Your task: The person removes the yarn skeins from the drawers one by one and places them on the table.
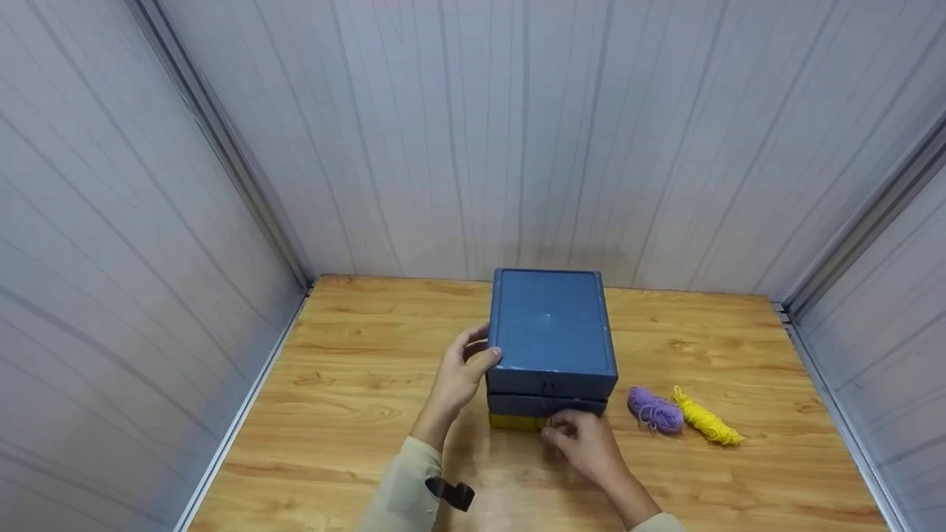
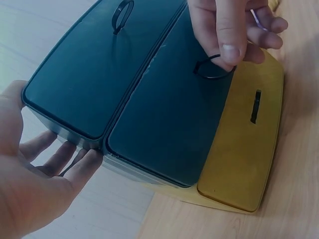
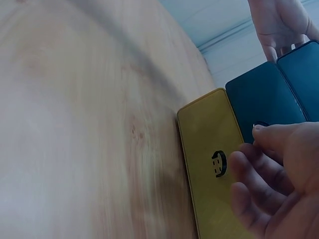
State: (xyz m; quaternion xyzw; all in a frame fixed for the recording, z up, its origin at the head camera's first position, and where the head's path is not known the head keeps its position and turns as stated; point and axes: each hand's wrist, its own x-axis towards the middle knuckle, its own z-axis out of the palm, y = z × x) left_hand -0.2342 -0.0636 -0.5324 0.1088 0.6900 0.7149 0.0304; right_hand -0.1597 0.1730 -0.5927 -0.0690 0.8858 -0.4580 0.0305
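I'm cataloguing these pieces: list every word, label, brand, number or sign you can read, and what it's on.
None: no readable text shows on the blue drawers, yellow drawer, purple yarn or yellow yarn.
Small dark marks on the yellow drawer look like slots, not letters.

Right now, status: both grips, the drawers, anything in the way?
Left grip resting against top blue box. Right grip pinching black loop on middle drawer. Drawer looks closed. Purple yarn and yellow yarn off to the right, apparently not blocking.
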